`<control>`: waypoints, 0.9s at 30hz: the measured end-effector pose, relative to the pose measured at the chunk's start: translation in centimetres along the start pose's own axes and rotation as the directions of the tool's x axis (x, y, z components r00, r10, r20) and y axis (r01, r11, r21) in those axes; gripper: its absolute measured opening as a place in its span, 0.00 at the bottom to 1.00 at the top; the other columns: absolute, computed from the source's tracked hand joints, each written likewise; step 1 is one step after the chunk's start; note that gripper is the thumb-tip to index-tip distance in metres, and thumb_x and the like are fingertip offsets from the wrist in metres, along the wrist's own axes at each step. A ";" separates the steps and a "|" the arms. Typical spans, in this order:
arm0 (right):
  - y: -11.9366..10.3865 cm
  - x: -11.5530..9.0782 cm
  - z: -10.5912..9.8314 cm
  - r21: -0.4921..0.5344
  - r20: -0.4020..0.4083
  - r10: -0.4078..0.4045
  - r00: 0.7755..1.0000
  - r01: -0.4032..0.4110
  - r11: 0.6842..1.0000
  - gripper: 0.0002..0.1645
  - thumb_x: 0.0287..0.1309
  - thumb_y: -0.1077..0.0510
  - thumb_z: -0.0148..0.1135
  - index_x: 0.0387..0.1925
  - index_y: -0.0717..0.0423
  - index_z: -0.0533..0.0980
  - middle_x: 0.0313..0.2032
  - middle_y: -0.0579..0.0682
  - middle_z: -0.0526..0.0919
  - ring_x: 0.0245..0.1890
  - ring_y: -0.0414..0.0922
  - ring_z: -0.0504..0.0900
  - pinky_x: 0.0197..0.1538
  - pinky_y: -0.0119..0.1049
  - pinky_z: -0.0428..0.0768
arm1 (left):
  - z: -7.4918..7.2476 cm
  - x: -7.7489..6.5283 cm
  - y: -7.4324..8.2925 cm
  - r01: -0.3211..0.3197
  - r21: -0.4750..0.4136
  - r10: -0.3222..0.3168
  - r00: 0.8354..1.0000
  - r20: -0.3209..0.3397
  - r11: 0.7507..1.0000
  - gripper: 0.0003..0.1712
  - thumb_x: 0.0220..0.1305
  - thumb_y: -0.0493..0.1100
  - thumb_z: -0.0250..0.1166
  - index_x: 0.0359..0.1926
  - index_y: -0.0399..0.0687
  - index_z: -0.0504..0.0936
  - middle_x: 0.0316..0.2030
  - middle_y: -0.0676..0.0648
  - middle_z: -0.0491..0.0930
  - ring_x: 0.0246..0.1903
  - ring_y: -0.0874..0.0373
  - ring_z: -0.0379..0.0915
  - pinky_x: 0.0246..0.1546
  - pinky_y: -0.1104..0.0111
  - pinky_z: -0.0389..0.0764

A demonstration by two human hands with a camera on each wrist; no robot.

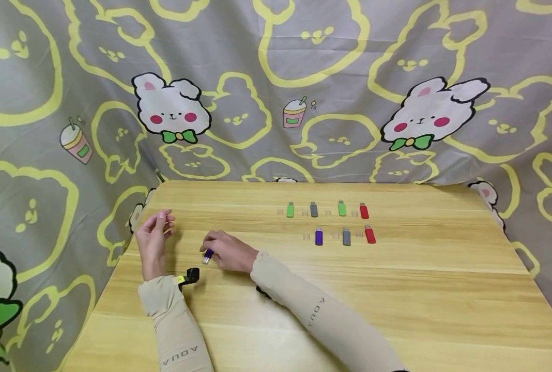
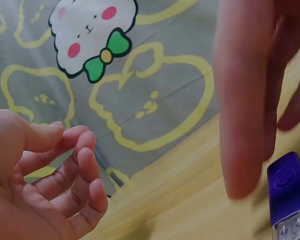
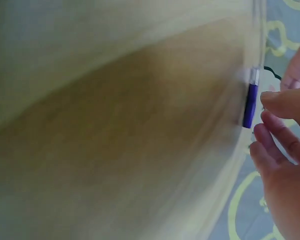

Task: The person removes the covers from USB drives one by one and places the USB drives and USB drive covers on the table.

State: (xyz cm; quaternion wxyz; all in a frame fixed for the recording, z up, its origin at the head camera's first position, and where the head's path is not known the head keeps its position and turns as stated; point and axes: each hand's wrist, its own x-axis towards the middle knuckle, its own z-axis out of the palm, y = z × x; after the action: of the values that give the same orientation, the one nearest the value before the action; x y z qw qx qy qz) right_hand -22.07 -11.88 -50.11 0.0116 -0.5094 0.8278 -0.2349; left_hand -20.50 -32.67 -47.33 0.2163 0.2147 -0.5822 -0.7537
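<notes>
A purple USB stick [image 1: 208,254] with a bare metal plug lies on the wooden table. My right hand [image 1: 229,251] is just over it, fingers pointing down. In the right wrist view a narrow gap shows between the stick [image 3: 250,105] and the fingertips [image 3: 270,100]. The left wrist view also has the stick [image 2: 288,187] beside a blurred finger of that hand. Off to the left, my left hand [image 1: 155,238] is raised, palm turned inward, its fingers loosely bent with nothing visible in them.
Two rows of USB sticks lie toward the back right, among them a green one [image 1: 290,210], a grey one [image 1: 347,237], a purple one [image 1: 319,237] and a red one [image 1: 370,235]. Small clear caps [image 1: 306,236] lie beside them. A patterned curtain [image 1: 239,103] encloses the table [image 1: 397,299].
</notes>
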 end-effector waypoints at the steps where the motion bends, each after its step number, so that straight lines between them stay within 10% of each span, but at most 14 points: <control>1: -0.1 0.1 0.0 -0.013 0.011 -0.004 1.000 0.004 1.000 0.15 0.69 0.67 0.60 0.52 0.54 0.85 0.54 0.48 0.82 0.55 0.43 0.78 0.63 0.27 0.73 | 0.1 0.0 0.0 -0.002 -0.006 0.002 1.000 0.004 1.000 0.17 0.74 0.40 0.63 0.52 0.27 0.84 0.30 0.47 0.85 0.28 0.60 0.79 0.28 0.73 0.81; 12: 0.2 -0.1 -1.4 -0.032 0.077 0.099 0.992 -0.097 0.995 0.04 0.63 0.64 0.71 0.36 0.52 0.86 0.36 0.44 0.83 0.38 0.38 0.78 0.45 0.22 0.76 | 1.3 0.0 0.3 0.013 0.006 -0.013 0.999 0.043 1.000 0.18 0.74 0.41 0.63 0.53 0.28 0.83 0.32 0.47 0.86 0.29 0.59 0.79 0.29 0.73 0.81; 27: 2.2 -5.1 -4.8 0.217 0.137 0.310 0.941 -0.333 0.917 0.10 0.57 0.71 0.70 0.34 0.54 0.82 0.31 0.41 0.81 0.32 0.36 0.76 0.37 0.24 0.76 | 5.3 -1.3 -0.2 -0.060 0.146 0.029 0.979 0.203 0.987 0.18 0.75 0.38 0.61 0.53 0.23 0.81 0.29 0.52 0.86 0.29 0.62 0.80 0.29 0.75 0.81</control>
State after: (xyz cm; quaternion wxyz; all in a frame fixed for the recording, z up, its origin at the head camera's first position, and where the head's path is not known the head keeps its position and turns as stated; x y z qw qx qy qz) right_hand -22.73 -4.93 -47.84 0.1521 -0.3723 0.8646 -0.3013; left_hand -22.48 -27.72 -46.25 0.1567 0.1406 -0.6611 -0.7201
